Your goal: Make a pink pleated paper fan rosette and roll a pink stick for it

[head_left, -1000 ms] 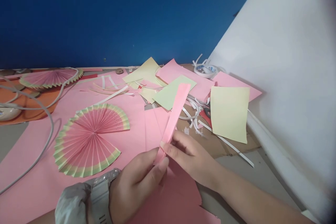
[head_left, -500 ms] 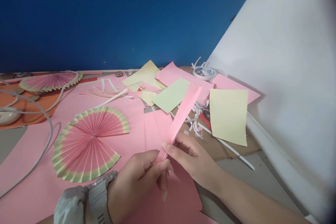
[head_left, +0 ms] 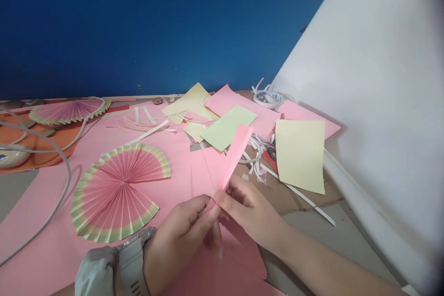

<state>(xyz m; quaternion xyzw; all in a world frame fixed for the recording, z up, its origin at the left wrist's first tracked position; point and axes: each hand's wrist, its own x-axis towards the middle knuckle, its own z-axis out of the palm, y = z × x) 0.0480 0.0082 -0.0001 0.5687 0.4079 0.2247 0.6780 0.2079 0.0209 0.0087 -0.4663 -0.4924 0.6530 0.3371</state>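
Observation:
A narrow folded strip of pink paper (head_left: 238,151) slants up and to the right from between my hands. My left hand (head_left: 183,231), with a grey watch (head_left: 132,263) at the wrist, pinches its lower end between thumb and fingers. Just above, my right hand (head_left: 251,210) grips the same strip, thumb on its near face. The two hands nearly touch. To their left lies a pleated paper fan (head_left: 118,194), pink with a green and yellow rim and a wedge-shaped gap on its right. Large pink sheets (head_left: 173,148) spread out beneath.
A second pleated fan (head_left: 67,112) lies at the far left under a white cable (head_left: 65,171). Yellow paper (head_left: 300,155), green paper (head_left: 229,127) and a roll of white tape (head_left: 268,98) sit behind my hands. Scissors (head_left: 272,152) are partly hidden among white strips. A blue wall (head_left: 156,23) stands behind.
The pink strip's top end has come down and to the left. My right hand has shifted slightly left, closer to my left hand; both still hold the strip.

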